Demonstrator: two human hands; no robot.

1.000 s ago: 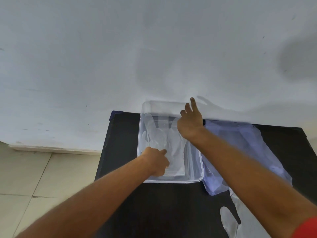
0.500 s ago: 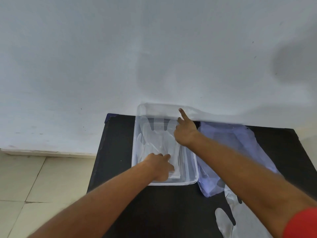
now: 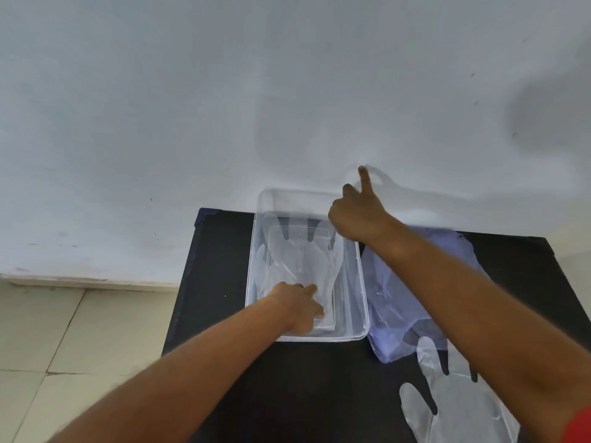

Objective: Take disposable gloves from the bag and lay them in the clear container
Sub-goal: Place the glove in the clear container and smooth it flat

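Nearest the camera, at the lower right, a loose disposable glove lies flat on the dark surface, its fingers pointing away, partly covered by the right forearm and a red sleeve at the frame's corner. Just beyond it, and touching its fingertips, the bluish translucent bag lies crumpled on the surface, directly beside the right wall of the clear container.

The left forearm reaches in from the lower left over the container's near rim. The left hand rests inside the container at its near end, fingers curled down and pressing on the lower part of a glove in the container; whether it pinches the glove or only holds it flat cannot be told. That glove lies spread along the container floor, with its fingers toward the far end.

Farther on, the right hand hovers over the container's far right corner, loosely closed with the index finger extended toward the wall, holding nothing.

The container's far end stands against the pale wall, where the surface ends. To the left, a tiled floor shows below the surface's edge.
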